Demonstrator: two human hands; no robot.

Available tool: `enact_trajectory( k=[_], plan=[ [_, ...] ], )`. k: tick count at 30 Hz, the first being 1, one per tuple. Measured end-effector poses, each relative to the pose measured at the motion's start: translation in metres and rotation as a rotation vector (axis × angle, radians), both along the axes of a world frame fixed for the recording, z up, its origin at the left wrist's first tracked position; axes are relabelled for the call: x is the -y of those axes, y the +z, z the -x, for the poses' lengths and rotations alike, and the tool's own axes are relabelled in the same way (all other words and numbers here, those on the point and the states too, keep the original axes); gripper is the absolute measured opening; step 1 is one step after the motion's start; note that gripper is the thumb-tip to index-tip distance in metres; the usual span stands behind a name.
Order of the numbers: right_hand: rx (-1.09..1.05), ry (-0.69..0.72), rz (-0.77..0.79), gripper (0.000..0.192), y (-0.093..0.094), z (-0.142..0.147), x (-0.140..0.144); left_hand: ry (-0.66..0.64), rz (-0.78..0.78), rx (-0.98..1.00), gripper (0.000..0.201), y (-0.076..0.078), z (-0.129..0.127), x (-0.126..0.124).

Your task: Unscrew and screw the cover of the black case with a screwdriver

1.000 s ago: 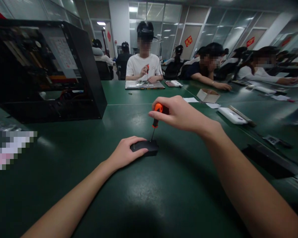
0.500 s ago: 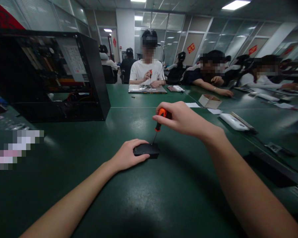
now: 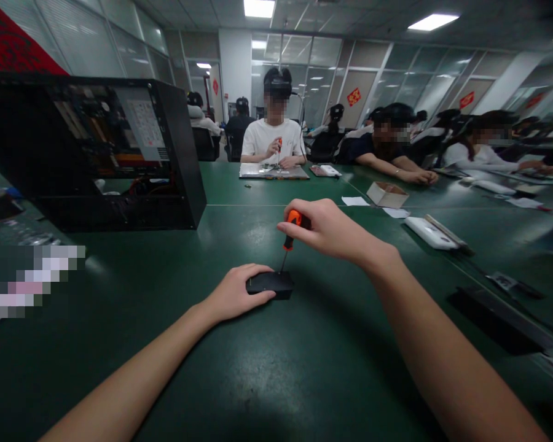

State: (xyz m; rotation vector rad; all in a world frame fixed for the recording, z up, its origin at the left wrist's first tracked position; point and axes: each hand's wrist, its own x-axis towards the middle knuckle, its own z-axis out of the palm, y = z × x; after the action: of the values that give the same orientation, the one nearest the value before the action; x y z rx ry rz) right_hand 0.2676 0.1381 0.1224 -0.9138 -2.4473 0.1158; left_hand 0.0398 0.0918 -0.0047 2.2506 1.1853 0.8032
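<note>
Two orange screwdrivers (image 3: 288, 240), one gripped black box (image 3: 276, 283), one PC case (image 3: 182, 153), one carton (image 3: 389, 197) — plus the wearer's two hands (image 3: 233, 291).

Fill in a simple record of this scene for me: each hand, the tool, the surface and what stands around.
Left hand: grips the small black box from its left end
Right hand: holds the screwdriver by its orange-and-black handle
Screwdriver tip: at the box's top, towards its right end; contact with a screw too small to tell
Surface: green tabletop
Left side: black computer case, side open
Right side: open cardboard box
Across: person in white T-shirt, behind a flat panel
</note>
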Motion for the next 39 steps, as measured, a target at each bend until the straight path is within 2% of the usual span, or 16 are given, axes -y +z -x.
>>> enact_trajectory(
  k=[18,39],
  plan=[
    [-0.045,0.006,-0.046,0.032,-0.0052,0.0013,-0.0028,-0.009,-0.002,-0.035,0.040,-0.0023,0.0006,-0.0004],
    [-0.022,0.023,0.004,0.027,-0.0025,0.0000,0.0001,-0.003,-0.007,-0.022,0.040,-0.0051,0.0002,-0.0009]
  ],
)
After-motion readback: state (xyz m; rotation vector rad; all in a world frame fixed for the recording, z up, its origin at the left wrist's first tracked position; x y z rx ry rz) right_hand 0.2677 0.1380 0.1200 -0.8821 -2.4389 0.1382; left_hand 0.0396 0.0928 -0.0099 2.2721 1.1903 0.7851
